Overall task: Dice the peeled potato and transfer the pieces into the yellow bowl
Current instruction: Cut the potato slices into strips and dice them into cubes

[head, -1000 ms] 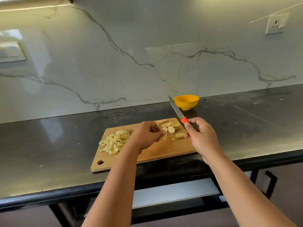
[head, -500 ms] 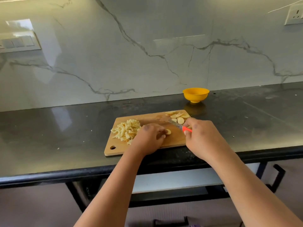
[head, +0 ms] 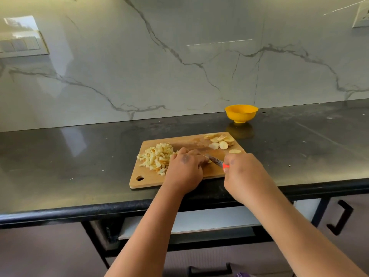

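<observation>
- Dicing was mid-way: the left hand (head: 184, 169) curled over potato slices at the middle of the wooden cutting board (head: 151, 179), the pieces under it mostly hidden.
- The right hand (head: 244, 176) gripped the red-handled knife (head: 216, 161), blade down by the left fingers.
- A pale diced heap (head: 156, 156) sat left, round slices (head: 219, 141) far right.
- The glossy yellow bowl (head: 241, 112) waited beyond, on the dark counter (head: 69, 156).
- Next call, I judged: short, careful strokes, fingertips tucked.

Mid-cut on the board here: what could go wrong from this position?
The left hand holds the potato right at the knife blade, so curled fingers could get nicked. The cutting board sits close to the counter edge and might shift under pressure. The diced pile could scatter if bumped.
</observation>
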A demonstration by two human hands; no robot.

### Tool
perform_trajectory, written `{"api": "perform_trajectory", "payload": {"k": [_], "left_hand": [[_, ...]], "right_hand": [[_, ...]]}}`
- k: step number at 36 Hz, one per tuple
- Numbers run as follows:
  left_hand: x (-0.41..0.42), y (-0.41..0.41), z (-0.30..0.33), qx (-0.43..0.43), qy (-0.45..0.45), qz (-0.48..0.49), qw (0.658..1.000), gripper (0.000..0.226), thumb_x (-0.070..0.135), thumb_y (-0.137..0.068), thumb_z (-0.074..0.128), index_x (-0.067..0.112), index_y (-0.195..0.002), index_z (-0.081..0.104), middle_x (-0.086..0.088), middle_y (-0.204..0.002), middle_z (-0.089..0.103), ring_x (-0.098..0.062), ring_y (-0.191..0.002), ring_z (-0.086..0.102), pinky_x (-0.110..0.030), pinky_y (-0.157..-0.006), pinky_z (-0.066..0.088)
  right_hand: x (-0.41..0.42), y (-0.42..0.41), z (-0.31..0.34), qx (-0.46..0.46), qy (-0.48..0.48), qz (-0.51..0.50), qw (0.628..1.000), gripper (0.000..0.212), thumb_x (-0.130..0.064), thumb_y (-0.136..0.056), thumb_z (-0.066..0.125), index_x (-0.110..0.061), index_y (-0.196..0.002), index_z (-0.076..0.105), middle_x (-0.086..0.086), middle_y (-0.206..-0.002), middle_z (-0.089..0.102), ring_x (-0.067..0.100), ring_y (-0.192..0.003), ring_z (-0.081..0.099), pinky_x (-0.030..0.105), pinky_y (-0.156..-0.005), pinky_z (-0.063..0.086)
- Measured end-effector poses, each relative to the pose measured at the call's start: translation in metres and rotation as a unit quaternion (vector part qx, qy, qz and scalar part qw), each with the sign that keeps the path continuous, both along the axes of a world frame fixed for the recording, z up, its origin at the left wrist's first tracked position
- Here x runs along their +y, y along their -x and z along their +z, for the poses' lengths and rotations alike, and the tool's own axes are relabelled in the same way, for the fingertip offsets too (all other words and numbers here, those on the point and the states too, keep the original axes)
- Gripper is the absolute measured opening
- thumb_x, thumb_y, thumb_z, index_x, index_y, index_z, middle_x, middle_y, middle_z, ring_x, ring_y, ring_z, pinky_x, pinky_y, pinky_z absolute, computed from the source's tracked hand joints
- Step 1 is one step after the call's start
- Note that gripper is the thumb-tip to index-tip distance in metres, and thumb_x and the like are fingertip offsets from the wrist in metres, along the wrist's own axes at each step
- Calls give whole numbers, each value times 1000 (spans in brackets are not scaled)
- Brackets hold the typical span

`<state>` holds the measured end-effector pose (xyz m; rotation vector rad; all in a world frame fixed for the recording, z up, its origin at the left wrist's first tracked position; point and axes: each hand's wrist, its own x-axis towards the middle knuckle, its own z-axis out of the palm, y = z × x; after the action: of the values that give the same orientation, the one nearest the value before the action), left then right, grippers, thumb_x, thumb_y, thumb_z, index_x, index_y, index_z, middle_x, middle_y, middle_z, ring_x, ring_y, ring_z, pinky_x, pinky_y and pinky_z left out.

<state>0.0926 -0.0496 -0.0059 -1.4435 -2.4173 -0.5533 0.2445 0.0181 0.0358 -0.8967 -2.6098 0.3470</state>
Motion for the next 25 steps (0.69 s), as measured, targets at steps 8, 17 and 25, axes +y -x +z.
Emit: {"api": "perform_trajectory", "payload": {"k": [8, 17, 25], "left_hand": [[1, 0, 0, 8, 2, 10, 1000, 41, 17, -96, 40, 32, -123, 66, 11, -133, 58, -20, -114, 42, -39, -95, 34], [-1, 2, -6, 10, -58, -2, 998, 34, 27, -94, 49, 29, -122, 68, 12, -126, 66, -18, -118, 44, -38, -95, 39], [-1, 2, -5, 22, -94, -9, 995, 24, 46, -91, 63, 26, -98, 75, 11, -98, 72, -15, -106, 50, -36, -87, 45]], "right_hand": [[-13, 2, 8, -94, -9, 25, 995, 16, -7, -93, 55, -16, -106, 57, 0, -84, 52, 14, -75, 52, 25, -63, 42], [9, -34, 20, -41, -12, 27, 999, 10, -22, -94, 58, -21, -104, 59, 1, -93, 58, 13, -72, 54, 20, -50, 34], [12, -18, 11, 40, -34, 35, 998, 10, -21, -94, 58, -18, -103, 56, 4, -88, 57, 10, -64, 51, 21, -47, 32]]}}
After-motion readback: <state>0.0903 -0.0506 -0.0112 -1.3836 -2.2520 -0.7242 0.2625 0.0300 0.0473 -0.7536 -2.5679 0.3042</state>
